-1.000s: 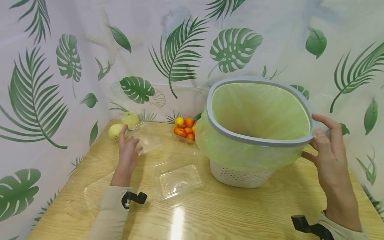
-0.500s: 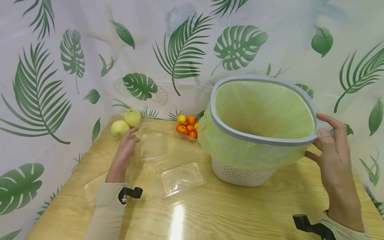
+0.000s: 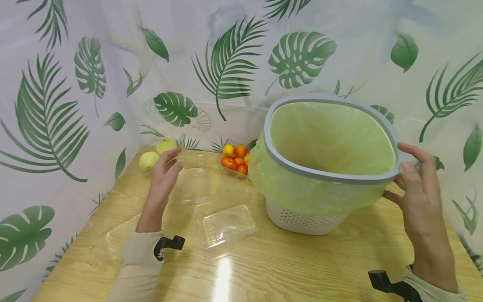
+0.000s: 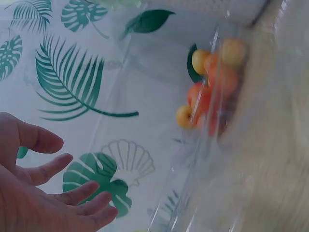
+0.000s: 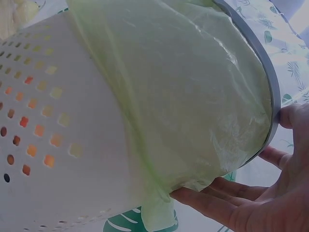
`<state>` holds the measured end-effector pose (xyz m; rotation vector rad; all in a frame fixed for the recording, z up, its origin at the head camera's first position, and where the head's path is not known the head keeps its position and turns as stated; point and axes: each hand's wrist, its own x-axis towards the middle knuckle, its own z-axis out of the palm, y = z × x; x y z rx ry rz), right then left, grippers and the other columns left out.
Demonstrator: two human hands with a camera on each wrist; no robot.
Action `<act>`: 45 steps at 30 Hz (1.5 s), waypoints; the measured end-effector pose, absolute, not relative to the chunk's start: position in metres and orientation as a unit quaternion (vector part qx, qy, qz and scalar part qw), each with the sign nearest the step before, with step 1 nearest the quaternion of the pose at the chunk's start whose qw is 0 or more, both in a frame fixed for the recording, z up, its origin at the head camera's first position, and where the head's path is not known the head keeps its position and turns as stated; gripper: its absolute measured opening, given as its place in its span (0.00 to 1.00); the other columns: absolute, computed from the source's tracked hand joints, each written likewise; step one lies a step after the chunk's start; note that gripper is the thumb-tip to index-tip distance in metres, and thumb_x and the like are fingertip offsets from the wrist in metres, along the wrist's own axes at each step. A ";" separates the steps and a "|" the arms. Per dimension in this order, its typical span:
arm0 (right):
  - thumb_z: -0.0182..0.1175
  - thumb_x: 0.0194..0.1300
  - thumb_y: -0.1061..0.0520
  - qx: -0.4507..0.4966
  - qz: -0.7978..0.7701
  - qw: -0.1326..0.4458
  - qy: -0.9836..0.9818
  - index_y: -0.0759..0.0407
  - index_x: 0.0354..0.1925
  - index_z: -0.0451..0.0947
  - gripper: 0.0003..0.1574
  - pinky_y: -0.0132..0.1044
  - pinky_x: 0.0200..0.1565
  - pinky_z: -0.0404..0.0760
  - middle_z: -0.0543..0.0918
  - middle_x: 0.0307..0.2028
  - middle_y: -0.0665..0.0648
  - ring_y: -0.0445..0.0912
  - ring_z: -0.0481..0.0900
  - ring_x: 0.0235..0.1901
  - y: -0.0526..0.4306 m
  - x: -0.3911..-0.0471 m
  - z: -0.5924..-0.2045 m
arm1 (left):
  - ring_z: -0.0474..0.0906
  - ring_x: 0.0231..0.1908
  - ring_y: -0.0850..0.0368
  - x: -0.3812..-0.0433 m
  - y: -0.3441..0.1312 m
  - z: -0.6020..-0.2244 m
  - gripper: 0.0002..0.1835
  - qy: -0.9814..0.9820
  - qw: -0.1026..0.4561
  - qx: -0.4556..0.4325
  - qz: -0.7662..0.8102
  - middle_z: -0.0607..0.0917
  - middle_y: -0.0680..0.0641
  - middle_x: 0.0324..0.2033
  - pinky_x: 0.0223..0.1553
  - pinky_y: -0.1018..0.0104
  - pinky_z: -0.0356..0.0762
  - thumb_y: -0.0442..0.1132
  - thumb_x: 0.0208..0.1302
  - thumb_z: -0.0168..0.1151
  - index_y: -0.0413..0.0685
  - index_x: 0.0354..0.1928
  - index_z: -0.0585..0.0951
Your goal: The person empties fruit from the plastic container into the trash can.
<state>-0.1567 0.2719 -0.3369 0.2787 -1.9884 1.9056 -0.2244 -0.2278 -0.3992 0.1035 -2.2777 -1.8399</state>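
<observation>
One white basket (image 3: 302, 220), draped with a yellow-green bag (image 3: 324, 195), stands just left of the upright right hand (image 3: 421, 191), which grips its grey rim (image 3: 339, 178), while the left hand (image 3: 164, 174), arm outstretched, spreads relaxed fingers near two pale-green fruits (image 3: 148, 161).

Is walled behind and on the left by pale sheeting (image 3: 181, 54) printed with green palm fronds (image 3: 230, 63), broad slotted leaves (image 3: 302, 58) and a faint shell outline (image 3: 201, 121). Has a light wood-grain tabletop (image 3: 279, 268) below, catching a white streak of glare (image 3: 223, 279).
</observation>
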 end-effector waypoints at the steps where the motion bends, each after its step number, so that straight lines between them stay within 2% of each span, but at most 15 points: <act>1: 0.45 0.81 0.53 0.099 0.678 0.183 -0.705 0.51 0.76 0.60 0.30 0.26 0.39 0.82 0.66 0.69 0.61 0.49 0.76 0.64 0.272 -0.157 -0.337 | 0.62 0.72 0.37 -0.225 -0.224 -0.398 0.24 -0.766 0.107 0.029 -0.633 0.68 0.35 0.70 0.72 0.46 0.62 0.30 0.74 0.51 0.38 0.71 0.70; 10: 0.44 0.82 0.53 0.110 0.689 0.169 -0.696 0.52 0.77 0.58 0.30 0.27 0.39 0.83 0.60 0.73 0.60 0.47 0.75 0.65 0.277 -0.157 -0.342 | 0.68 0.67 0.40 -0.243 -0.197 -0.387 0.23 -0.735 0.040 0.028 -0.676 0.73 0.35 0.66 0.68 0.39 0.66 0.31 0.75 0.51 0.38 0.70 0.71; 16: 0.44 0.82 0.54 0.119 0.690 0.173 -0.693 0.52 0.77 0.58 0.30 0.28 0.40 0.83 0.60 0.73 0.61 0.47 0.74 0.66 0.277 -0.158 -0.340 | 0.68 0.67 0.41 -0.269 -0.175 -0.382 0.23 -0.738 -0.003 0.038 -0.674 0.73 0.34 0.67 0.67 0.42 0.67 0.32 0.75 0.52 0.39 0.70 0.72; 24: 0.44 0.82 0.53 0.117 0.687 0.176 -0.696 0.52 0.77 0.58 0.30 0.27 0.40 0.83 0.62 0.72 0.61 0.45 0.75 0.64 0.279 -0.157 -0.339 | 0.68 0.67 0.41 -0.305 -0.152 -0.397 0.24 -0.773 0.008 0.056 -0.631 0.73 0.32 0.66 0.69 0.46 0.65 0.30 0.68 0.53 0.40 0.66 0.76; 32: 0.44 0.82 0.54 0.104 0.696 0.164 -0.691 0.51 0.76 0.60 0.29 0.29 0.39 0.83 0.63 0.71 0.59 0.46 0.77 0.62 0.276 -0.158 -0.339 | 0.63 0.71 0.40 -0.330 -0.156 -0.418 0.24 -0.809 0.000 0.047 -0.586 0.70 0.31 0.69 0.70 0.49 0.65 0.32 0.68 0.55 0.35 0.66 0.74; 39: 0.44 0.82 0.55 0.109 0.693 0.156 -0.695 0.51 0.77 0.60 0.30 0.29 0.40 0.83 0.62 0.71 0.58 0.44 0.77 0.62 0.278 -0.158 -0.337 | 0.72 0.63 0.35 -0.335 -0.170 -0.432 0.23 -0.840 -0.023 -0.001 -0.543 0.75 0.27 0.63 0.61 0.49 0.74 0.27 0.66 0.48 0.28 0.63 0.74; 45: 0.44 0.81 0.55 0.104 0.696 0.160 -0.692 0.51 0.76 0.60 0.29 0.29 0.39 0.83 0.62 0.71 0.58 0.45 0.77 0.62 0.281 -0.159 -0.336 | 0.72 0.63 0.37 -0.335 -0.169 -0.436 0.25 -0.833 -0.058 -0.009 -0.549 0.74 0.27 0.64 0.50 0.53 0.78 0.25 0.65 0.46 0.28 0.65 0.73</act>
